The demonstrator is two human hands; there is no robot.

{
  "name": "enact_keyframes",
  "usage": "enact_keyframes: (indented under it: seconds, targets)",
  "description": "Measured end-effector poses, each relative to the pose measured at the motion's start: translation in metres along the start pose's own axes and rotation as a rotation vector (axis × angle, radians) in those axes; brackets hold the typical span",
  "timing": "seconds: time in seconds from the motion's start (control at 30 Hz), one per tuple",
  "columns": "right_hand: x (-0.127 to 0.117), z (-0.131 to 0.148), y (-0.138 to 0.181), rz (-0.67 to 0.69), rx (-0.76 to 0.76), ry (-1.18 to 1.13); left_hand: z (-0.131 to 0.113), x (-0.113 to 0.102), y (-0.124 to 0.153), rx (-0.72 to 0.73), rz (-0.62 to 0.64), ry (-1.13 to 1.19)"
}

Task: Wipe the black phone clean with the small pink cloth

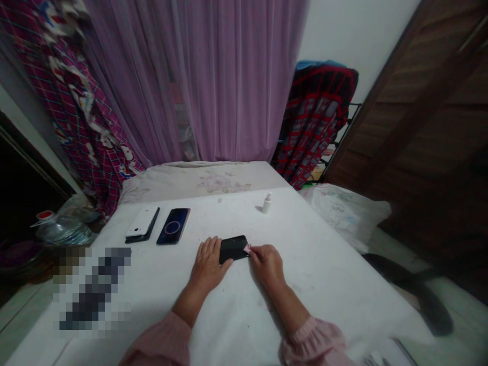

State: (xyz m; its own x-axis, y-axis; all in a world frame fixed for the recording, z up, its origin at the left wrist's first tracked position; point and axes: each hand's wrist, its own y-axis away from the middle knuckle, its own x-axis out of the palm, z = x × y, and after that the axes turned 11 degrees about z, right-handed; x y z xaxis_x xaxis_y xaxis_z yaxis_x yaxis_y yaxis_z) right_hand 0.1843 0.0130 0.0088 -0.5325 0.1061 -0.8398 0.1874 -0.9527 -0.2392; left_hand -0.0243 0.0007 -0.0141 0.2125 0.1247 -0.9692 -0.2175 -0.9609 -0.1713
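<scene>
A black phone (234,248) lies flat on the white table (324,264) in front of me. My left hand (208,264) rests on the table with its fingers stretched flat against the phone's left edge, steadying it. At the phone's right edge my right hand (267,263) is closed in a pinch on a small pink bit (247,249), perhaps a cloth or wipe, which touches the phone.
A dark blue phone (173,225) and a white phone on a black one (142,223) lie at the table's back left. A small white bottle (267,203) stands at the back. A pixelated patch covers the left front. Purple curtain behind, wooden door at right.
</scene>
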Motion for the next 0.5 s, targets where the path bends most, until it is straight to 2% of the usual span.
enact_keyframes:
  seconds: [0.1, 0.33, 0.4, 0.5]
  targets:
    - [0.002, -0.001, 0.005, -0.017, 0.017, -0.017, 0.000, 0.000, 0.000, 0.021, 0.006, -0.002]
    - [0.018, 0.007, -0.058, -0.041, 0.068, -0.019, 0.002, 0.001, -0.001, 0.019, 0.009, -0.004]
    - [0.016, 0.007, -0.057, -0.038, 0.065, -0.023, 0.001, -0.001, -0.002, 0.011, 0.034, -0.004]
    - [0.009, 0.004, -0.029, -0.028, 0.062, -0.025, 0.001, -0.005, -0.003, -0.008, 0.066, -0.003]
